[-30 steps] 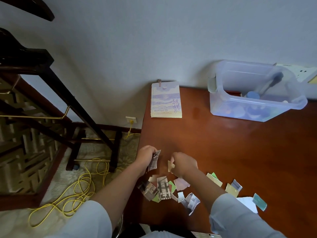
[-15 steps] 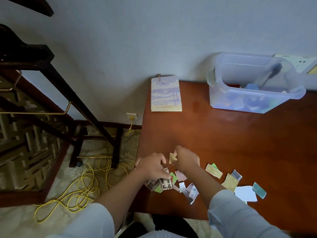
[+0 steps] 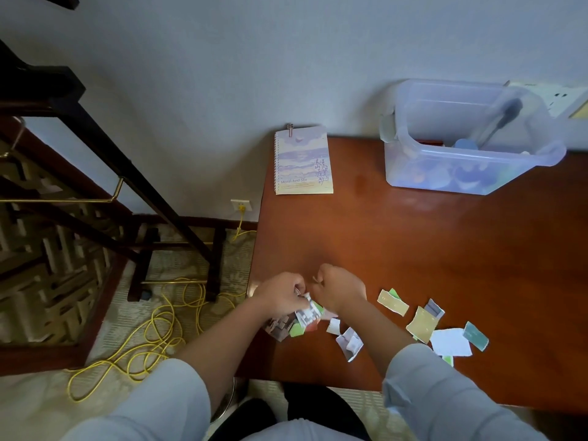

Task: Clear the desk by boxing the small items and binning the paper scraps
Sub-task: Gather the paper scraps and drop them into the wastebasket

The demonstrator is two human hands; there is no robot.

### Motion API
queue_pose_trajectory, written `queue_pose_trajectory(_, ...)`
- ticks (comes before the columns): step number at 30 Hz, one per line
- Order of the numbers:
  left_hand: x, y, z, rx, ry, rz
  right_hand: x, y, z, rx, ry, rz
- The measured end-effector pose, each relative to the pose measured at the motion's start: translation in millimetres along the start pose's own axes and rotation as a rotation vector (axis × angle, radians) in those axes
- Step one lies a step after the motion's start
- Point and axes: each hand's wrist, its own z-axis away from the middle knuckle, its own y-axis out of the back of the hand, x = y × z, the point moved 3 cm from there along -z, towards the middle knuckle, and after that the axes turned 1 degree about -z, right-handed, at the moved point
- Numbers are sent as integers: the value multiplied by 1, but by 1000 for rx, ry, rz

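Observation:
Torn paper scraps (image 3: 424,324) lie scattered along the near edge of the red-brown desk (image 3: 413,243). My left hand (image 3: 280,294) and my right hand (image 3: 340,288) are close together at the desk's near left corner, both pinching scraps (image 3: 307,313) from a small heap under them. The fingers are curled tight, and paper shows between the two hands. A clear plastic box (image 3: 471,173) holding small items and a dark pen stands at the back right.
A spiral notebook (image 3: 302,160) lies at the back left corner of the desk against the wall. Left of the desk stand dark wooden furniture legs (image 3: 178,224) with a yellow cable (image 3: 152,332) coiled on the floor. A metal bin rim (image 3: 227,399) shows under my left arm.
Both hands dropped from holding scraps apart above the desk to meeting over the heap. The view has shifted slightly downward.

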Motion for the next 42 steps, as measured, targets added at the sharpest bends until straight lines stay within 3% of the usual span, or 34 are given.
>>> queue_pose_trajectory(3,4,14,8,-1,64,354,4,5,0,55,-159,-446)
queue_pose_trajectory(6,4,25,14,59,158,527,4,10,5,36,-338,-935)
queue_pose_trajectory(11,-2,29,25,160,273,700,-12,7,29,-121,-426,-1310)
queue_pose_trajectory(15,-10,24,35,205,337,665,-23,-5,41,-130,-403,-1224)
queue_pose_trajectory(19,-14,23,50,225,219,538,-27,-24,45,-113,-326,-1074)
queue_pose_trajectory(21,-17,21,57,224,158,455,-24,-32,45,-57,-227,-878)
queue_pose_trajectory(25,-29,17,60,146,146,31,-23,-46,48,-121,8,-246)
queue_pose_trajectory(28,-33,9,57,65,82,-377,-27,-49,49,-123,60,-27)
queue_pose_trajectory(33,-34,-7,51,135,22,-591,-27,-51,47,-92,43,42)
queue_pose_trajectory(42,-34,-12,39,117,74,-558,-26,-51,36,-81,26,94)
